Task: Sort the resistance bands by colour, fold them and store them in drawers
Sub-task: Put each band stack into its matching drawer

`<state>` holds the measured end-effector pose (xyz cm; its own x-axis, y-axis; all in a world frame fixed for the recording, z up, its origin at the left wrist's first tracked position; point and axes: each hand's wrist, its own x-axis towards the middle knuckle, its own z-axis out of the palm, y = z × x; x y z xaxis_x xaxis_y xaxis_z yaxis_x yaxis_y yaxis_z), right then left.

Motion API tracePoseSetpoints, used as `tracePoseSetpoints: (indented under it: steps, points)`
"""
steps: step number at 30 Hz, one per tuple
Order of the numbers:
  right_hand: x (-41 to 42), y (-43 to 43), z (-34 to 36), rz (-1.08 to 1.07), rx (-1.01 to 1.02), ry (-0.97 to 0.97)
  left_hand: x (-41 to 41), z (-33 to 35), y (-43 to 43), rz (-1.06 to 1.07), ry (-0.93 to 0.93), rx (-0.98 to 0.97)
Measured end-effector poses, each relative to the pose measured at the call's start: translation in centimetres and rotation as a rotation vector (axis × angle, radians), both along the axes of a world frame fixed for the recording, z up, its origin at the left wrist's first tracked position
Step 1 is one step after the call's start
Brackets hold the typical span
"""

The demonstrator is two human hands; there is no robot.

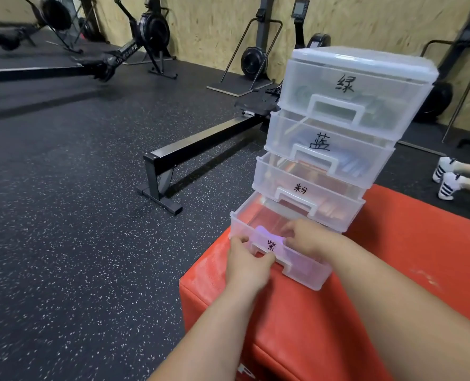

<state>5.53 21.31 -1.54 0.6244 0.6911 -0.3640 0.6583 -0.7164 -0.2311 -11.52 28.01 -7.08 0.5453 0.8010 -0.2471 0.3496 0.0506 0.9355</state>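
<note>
Black rubber flooring at nine o'clock; upper drawers are stocked, clear plastic bottom drawer is gripped by left hand, purple band by right hand.

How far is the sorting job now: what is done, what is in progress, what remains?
Looks done: the green drawer, blue drawer and pink drawer show coloured contents. In hand: the purple drawer is pulled out; the left hand grips its front, the right hand reaches inside at something purple. Left: shutting that drawer; no loose bands are in view.
</note>
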Motion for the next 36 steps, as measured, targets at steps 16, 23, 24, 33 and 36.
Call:
tracePoseSetpoints:
  steps: [16,23,24,33,36]
  points:
    - [-7.4,-10.8,5.9,0.031,0.327,-0.148,-6.7,3.3,-1.3,-0.199,0.078,0.378]
    - [-10.9,-16.0,9.1,0.001,0.488,-0.228,-10.2,11.9,-1.5,-0.289,0.018,0.607]
    - [-11.2,-16.2,9.4,-0.003,0.518,-0.234,-10.1,13.1,-1.3,-0.292,0.004,0.626]
    - [-7.8,-12.3,11.8,-0.076,0.736,-0.467,-0.5,21.1,7.1,-0.393,-0.08,0.891]
    - [-4.9,-10.1,13.2,-0.08,0.708,-0.625,5.0,23.9,11.5,-0.417,-0.091,0.999]
